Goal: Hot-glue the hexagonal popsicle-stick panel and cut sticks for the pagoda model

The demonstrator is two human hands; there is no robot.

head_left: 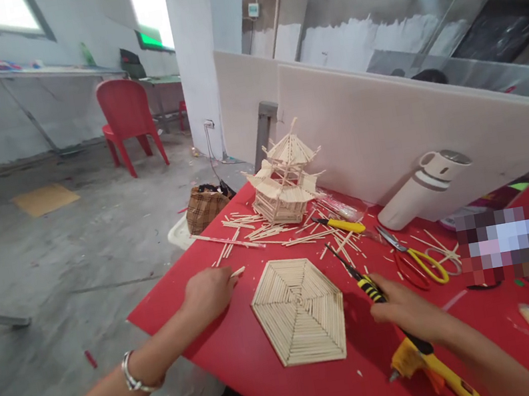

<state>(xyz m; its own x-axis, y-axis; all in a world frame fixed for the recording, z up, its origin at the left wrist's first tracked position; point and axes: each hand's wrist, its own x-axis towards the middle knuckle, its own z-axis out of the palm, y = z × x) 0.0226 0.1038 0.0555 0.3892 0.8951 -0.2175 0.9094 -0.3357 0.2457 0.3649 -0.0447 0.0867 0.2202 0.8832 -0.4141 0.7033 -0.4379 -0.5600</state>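
My left hand [212, 294] is closed at the table's left side, with a short pale wooden stick [239, 272] poking out from its fingers. A flat panel of wooden sticks [300, 313], many-sided with rings of sticks, lies between my hands. My right hand [398, 304] grips a soldering iron [371, 289] with a black and yellow handle, its thin dark tip pointing up and left over the table. Below that hand lies a yellow glue gun [447, 377]. Behind the panel stands a small stick pagoda [286, 177], loose sticks [250, 231] scattered around its base.
On the red table [234, 352] are a yellow utility knife [344, 224], scissors [414, 261] with yellow and red handles, and a white flask [420, 189]. A pale board [358, 121] rises behind. A red chair [126, 116] and a checked bag [206, 208] stand on the floor.
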